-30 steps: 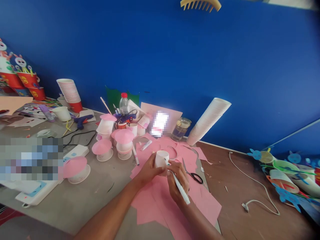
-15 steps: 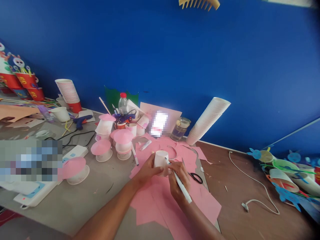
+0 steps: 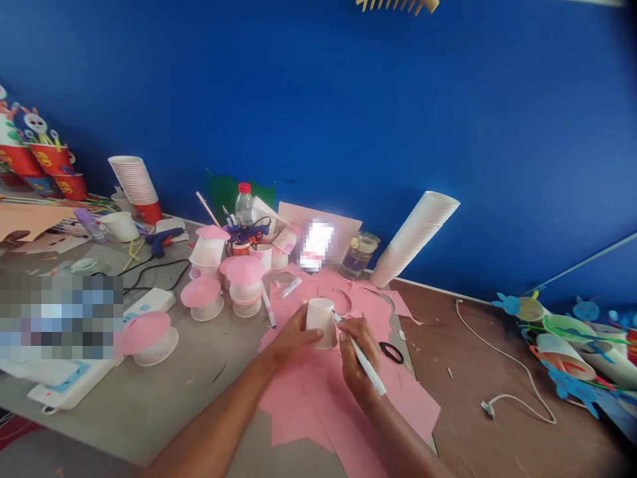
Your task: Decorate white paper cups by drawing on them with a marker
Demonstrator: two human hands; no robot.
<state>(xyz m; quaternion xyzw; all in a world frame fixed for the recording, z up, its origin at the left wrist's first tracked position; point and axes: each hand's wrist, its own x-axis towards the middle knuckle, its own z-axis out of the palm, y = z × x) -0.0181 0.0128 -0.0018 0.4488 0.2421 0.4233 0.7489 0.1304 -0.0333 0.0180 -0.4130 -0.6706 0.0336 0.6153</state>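
Over pink paper point(image 3: 318, 398) — left hand point(image 3: 293, 335) clasps a white cup point(image 3: 321, 322), right hand point(image 3: 355, 362) a marker point(image 3: 369, 366), tip indistinct.

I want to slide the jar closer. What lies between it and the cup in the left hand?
Pink paper with round cut-outs lies flat between the jar and the cup, as the head view shows.

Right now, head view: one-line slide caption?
Left hand holds a white paper cup over pink paper; right hand holds a marker to it.

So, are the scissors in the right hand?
No, the right hand holds a white pen; the scissors lie on the pink paper.
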